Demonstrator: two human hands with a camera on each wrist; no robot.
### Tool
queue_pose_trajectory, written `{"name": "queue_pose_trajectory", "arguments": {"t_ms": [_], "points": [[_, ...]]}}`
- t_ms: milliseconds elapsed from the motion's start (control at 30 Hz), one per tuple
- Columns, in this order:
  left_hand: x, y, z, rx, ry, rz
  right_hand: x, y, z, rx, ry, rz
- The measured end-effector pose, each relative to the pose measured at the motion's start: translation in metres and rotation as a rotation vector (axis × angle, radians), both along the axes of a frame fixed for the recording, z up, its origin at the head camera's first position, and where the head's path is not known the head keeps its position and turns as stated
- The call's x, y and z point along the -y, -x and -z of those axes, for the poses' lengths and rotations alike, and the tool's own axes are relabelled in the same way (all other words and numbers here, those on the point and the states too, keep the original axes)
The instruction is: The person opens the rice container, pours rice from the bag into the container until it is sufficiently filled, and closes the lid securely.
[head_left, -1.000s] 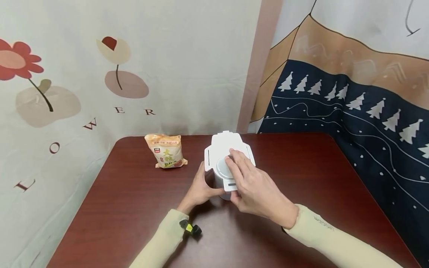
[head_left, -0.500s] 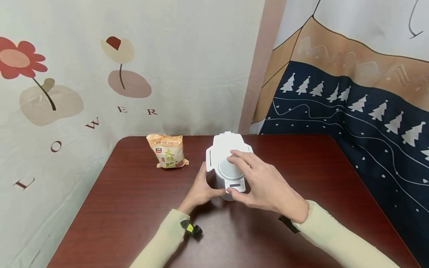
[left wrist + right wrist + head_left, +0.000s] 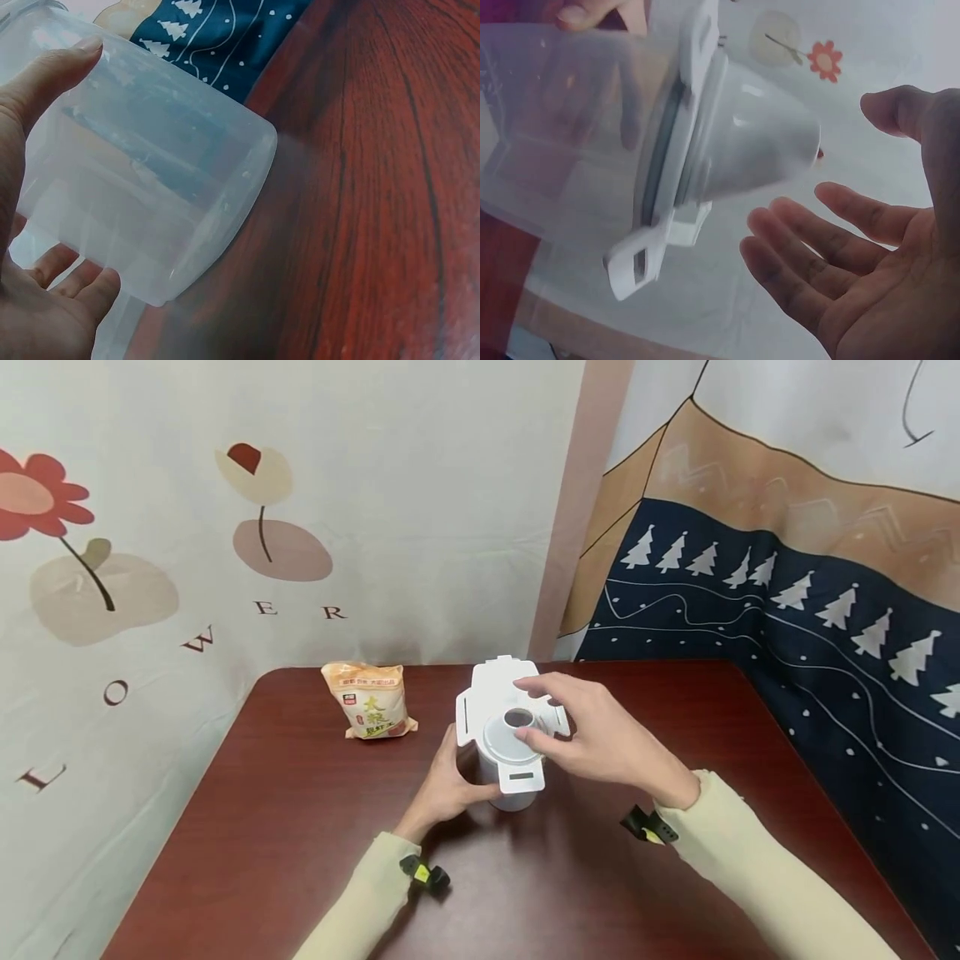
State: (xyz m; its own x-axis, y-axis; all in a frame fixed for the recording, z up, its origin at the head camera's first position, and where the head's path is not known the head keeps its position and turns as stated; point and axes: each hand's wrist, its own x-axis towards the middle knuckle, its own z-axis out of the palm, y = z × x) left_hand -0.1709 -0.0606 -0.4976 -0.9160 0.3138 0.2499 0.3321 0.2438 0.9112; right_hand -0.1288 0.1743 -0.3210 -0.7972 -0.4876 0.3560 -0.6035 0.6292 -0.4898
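Note:
A translucent plastic storage container (image 3: 150, 172) stands on the table, topped by a white lid (image 3: 504, 681) whose clip flaps stick out at the sides. From the lid rises a white cone-shaped spout (image 3: 757, 127) with a round hole at its tip. My left hand (image 3: 442, 789) grips the container's left side; thumb and fingers spread round its wall in the left wrist view. Close by the spout, my right hand (image 3: 600, 735) holds nothing, its fingers spread and loosely bent. The right wrist view shows a gap between this hand and the spout.
A sealed food bag (image 3: 371, 702) with an orange top stands at the back left of the dark red wooden table (image 3: 300, 835). Printed cloth (image 3: 420, 510) hangs behind the table and along its right side.
My right hand has lifted off the lid and spout towards the right, its fingers spreading, so the spout's hole now shows. The left hand keeps its grip on the container.

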Motion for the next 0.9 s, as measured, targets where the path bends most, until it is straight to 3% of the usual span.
{"name": "queue_pose_trajectory", "arguments": {"t_ms": [367, 700, 900], "points": [[-0.001, 0.000, 0.002, -0.008, -0.016, 0.006, -0.011, 0.034, -0.008, 0.186, 0.063, 0.066], [0.000, 0.002, 0.001, -0.032, -0.016, 0.019, -0.006, 0.063, -0.013, 0.223, -0.020, 0.136], [0.003, 0.000, 0.000, -0.015, -0.014, 0.015, 0.003, 0.077, -0.014, 0.251, -0.102, 0.129]]}}
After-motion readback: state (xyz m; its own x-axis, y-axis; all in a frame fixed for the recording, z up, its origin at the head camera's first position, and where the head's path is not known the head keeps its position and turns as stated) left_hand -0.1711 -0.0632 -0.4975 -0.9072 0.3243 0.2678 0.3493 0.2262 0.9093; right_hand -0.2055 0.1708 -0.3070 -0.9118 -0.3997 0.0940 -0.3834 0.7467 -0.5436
